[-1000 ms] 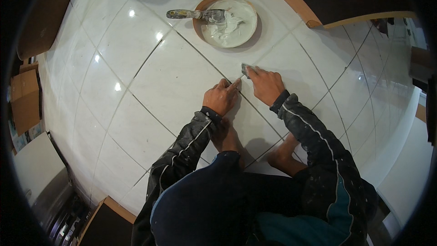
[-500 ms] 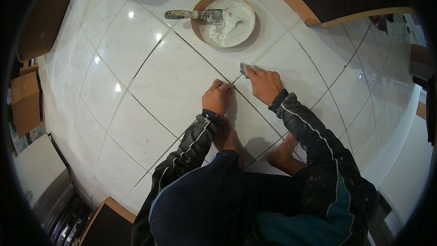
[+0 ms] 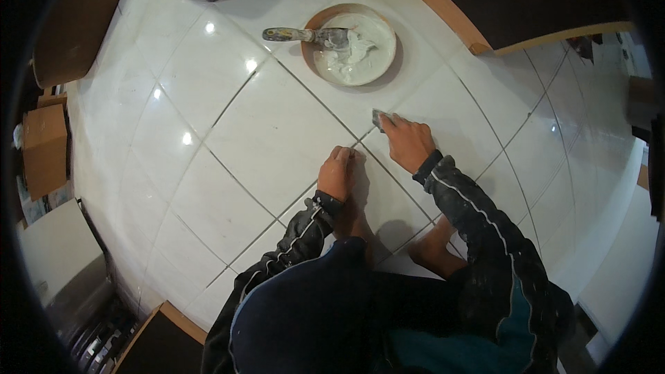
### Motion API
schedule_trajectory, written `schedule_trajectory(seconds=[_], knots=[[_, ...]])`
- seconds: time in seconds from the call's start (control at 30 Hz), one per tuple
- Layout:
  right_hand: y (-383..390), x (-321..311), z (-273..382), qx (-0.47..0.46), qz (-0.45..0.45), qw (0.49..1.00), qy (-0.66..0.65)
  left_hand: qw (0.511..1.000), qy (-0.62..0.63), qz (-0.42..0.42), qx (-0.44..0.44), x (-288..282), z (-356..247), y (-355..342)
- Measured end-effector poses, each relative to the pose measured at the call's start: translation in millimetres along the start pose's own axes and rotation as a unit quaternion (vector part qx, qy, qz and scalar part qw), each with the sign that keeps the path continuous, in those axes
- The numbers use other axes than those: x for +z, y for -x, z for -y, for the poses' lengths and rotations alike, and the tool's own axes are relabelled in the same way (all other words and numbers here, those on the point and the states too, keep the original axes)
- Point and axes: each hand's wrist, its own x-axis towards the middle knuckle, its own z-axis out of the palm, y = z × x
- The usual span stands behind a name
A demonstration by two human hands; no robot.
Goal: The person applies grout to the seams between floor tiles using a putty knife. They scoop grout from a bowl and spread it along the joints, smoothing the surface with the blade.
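My right hand (image 3: 409, 142) grips a small flat grey piece (image 3: 378, 119), its edge against the white tile just beyond a crossing of two joints. What exactly the piece is cannot be made out. Close to that crossing, on the near side, my left hand (image 3: 337, 172) rests low over the floor with its fingers drawn together; anything between them is hidden. Beyond both hands stands a round shallow bowl (image 3: 393, 64) of white paste (image 3: 367, 55). A putty knife (image 3: 291, 34) lies across its left rim, blade in the paste and handle sticking out.
Glossy white floor tiles (image 3: 270, 125) with dark joint lines surround me. Wood-edged dark furniture (image 3: 478, 47) curves in at the far right. A cardboard box (image 3: 46, 149) and a pale cabinet (image 3: 59, 253) stand at the left. My bare feet (image 3: 433, 253) are close behind my hands.
The whole view has shifted slightly, so the floor appears lower. My left hand has drawn back a little from the joint crossing toward me. My right hand keeps its hold on the grey piece.
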Motion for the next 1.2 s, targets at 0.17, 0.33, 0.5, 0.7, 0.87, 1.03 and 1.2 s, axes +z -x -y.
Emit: schedule_trajectory(seconds=[0.17, 0.33, 0.5, 0.7, 0.87, 1.03, 1.2], knots=[[-1, 1, 1, 0.010, 0.021, 1.000, 0.000, 0.986, 0.094, -0.104, -0.088, -36, 16, -24], [-4, -2, 10, 0.027, 0.028, 0.999, -0.001, 0.964, 0.038, -0.225, -0.135, -85, 60, -58], [-5, 2, 9, 0.028, 0.028, 0.999, 0.016, 0.966, 0.012, -0.202, -0.161, -105, 68, -70], [-6, 0, 7, 0.022, 0.034, 0.999, -0.003, 0.968, 0.016, -0.195, -0.155, -96, 63, -78], [-5, 3, 8, 0.020, 0.023, 0.999, 0.034, 0.969, 0.020, -0.189, -0.158, -89, 64, -82], [-4, 9, 10, 0.019, 0.030, 0.999, 0.035, 0.959, -0.001, -0.216, -0.183, -100, 86, -75], [20, 43, 31, -0.061, -0.034, 0.984, 0.164, 0.955, 0.008, -0.272, -0.121, -96, 81, -60]])
